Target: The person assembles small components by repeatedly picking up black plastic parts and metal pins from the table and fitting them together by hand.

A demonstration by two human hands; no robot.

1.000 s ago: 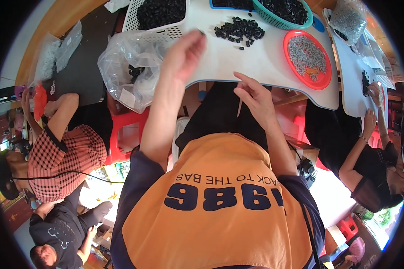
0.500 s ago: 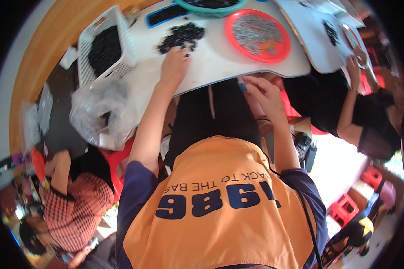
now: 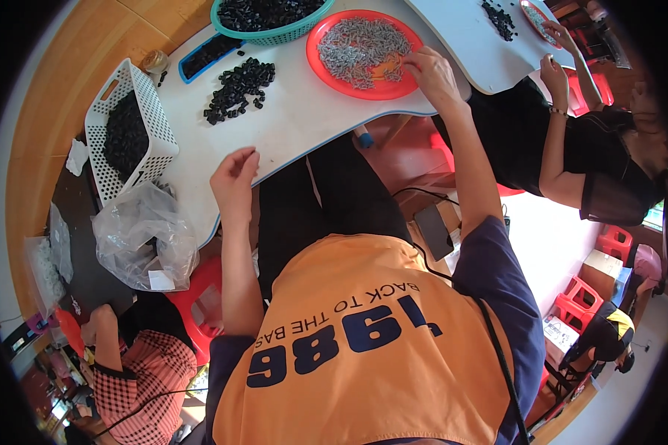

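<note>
My left hand (image 3: 235, 182) is over the table's near edge, thumb and fingers pinched together. A tiny dark spot shows at its fingertips, too small to name. Beyond it lies a loose pile of small black pieces (image 3: 239, 89) on the white table (image 3: 289, 122). My right hand (image 3: 434, 78) reaches over the right rim of a round red plate (image 3: 321, 72). Its fingertips are pinched among small silvery metal pins (image 3: 360, 48) spread on the plate. Whether a pin is between those fingers is hidden.
At the left stand a white perforated basket (image 3: 156, 126) of black pieces and a clear plastic bag (image 3: 145, 230). A blue tray (image 3: 193, 65) and a green basket (image 3: 274, 35) hold more at the back. Co-workers sit at both sides; a second table (image 3: 460, 44) adjoins on the right.
My left hand has drawn back from the black pile toward the table's near edge. My right hand has risen from below the edge to the red plate. The whole view has shifted.
</note>
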